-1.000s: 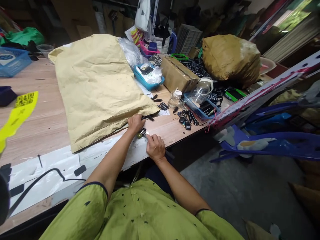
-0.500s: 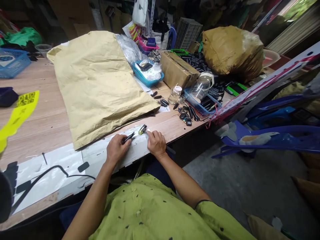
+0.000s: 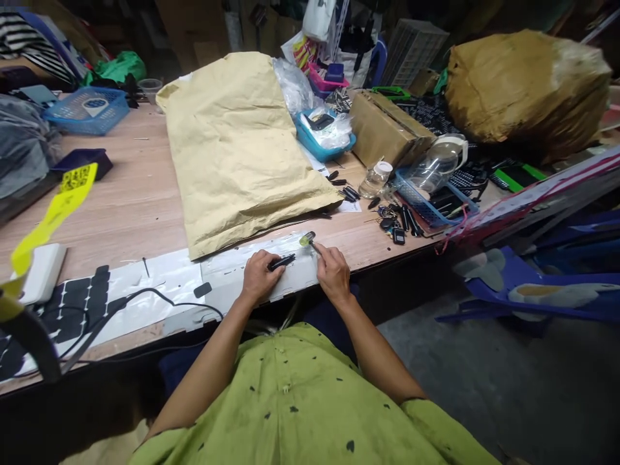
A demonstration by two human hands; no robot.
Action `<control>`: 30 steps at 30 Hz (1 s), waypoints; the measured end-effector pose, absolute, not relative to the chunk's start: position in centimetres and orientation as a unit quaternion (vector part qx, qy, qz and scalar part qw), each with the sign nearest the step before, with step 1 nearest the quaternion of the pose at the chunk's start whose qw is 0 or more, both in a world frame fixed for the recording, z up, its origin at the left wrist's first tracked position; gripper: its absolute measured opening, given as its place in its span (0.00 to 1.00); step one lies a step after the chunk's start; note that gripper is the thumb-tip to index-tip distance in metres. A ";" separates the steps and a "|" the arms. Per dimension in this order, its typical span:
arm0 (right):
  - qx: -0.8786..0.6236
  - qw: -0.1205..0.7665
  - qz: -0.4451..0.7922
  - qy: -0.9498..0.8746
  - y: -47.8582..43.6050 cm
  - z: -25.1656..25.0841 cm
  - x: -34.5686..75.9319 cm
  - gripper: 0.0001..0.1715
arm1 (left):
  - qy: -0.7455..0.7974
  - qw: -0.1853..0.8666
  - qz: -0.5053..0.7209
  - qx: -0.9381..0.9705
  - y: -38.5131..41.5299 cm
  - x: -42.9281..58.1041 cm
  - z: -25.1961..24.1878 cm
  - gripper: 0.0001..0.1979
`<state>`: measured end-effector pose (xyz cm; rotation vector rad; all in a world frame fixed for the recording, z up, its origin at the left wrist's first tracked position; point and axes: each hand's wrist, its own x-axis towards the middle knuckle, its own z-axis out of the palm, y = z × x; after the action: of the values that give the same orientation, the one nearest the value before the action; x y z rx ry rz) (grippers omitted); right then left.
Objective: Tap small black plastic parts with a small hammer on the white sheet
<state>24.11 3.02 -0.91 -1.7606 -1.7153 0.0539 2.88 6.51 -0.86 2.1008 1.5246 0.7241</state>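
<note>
My left hand [image 3: 260, 276] is closed around a slim black piece [image 3: 281, 261], whose dark tip points right over the white sheet [image 3: 242, 274] at the table's front edge. What the piece is, I cannot make out. My right hand [image 3: 333, 274] grips a small hammer [image 3: 309, 239] by its handle. Its metal head has a yellowish face and sits just beyond the black piece, apart from it. A large tan paper bag [image 3: 242, 155] lies flat behind both hands.
Black parts and keys [image 3: 398, 226] lie at the right, near a small jar [image 3: 376, 179] and a blue basket [image 3: 436, 210]. A cardboard box [image 3: 387, 132] stands behind. At the left are a black cable [image 3: 150, 292], a yellow tag [image 3: 53, 216] and another blue basket [image 3: 90, 113].
My view has swung left, so the table appears shifted right. Both hands keep their holds; the hammer head has turned slightly and sits a bit farther above the black piece.
</note>
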 end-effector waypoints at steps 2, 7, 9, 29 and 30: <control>-0.651 0.383 0.067 -0.652 2.2 -0.5 23.7 0.23 | 0.550 0.226 0.265 0.760 6.5 3.0 -0.9 0.08; -0.610 0.418 0.160 -0.654 0.3 0.3 22.5 0.20 | 0.546 0.235 0.270 0.757 6.5 3.1 -1.0 0.08; -0.604 0.414 0.177 -0.657 0.0 0.5 22.2 0.20 | 0.546 0.233 0.270 0.758 6.6 3.2 -1.1 0.08; -0.588 0.356 0.186 -0.702 -0.4 2.0 20.3 0.20 | 0.571 0.249 0.263 0.736 6.4 4.1 -0.8 0.06; -0.592 0.351 0.182 -0.703 -0.4 1.9 20.3 0.20 | 0.572 0.251 0.269 0.733 6.3 4.2 -0.7 0.08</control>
<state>20.31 -0.36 1.90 -1.5320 -1.8193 0.4718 4.18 6.34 -0.74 1.9951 1.5571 0.7315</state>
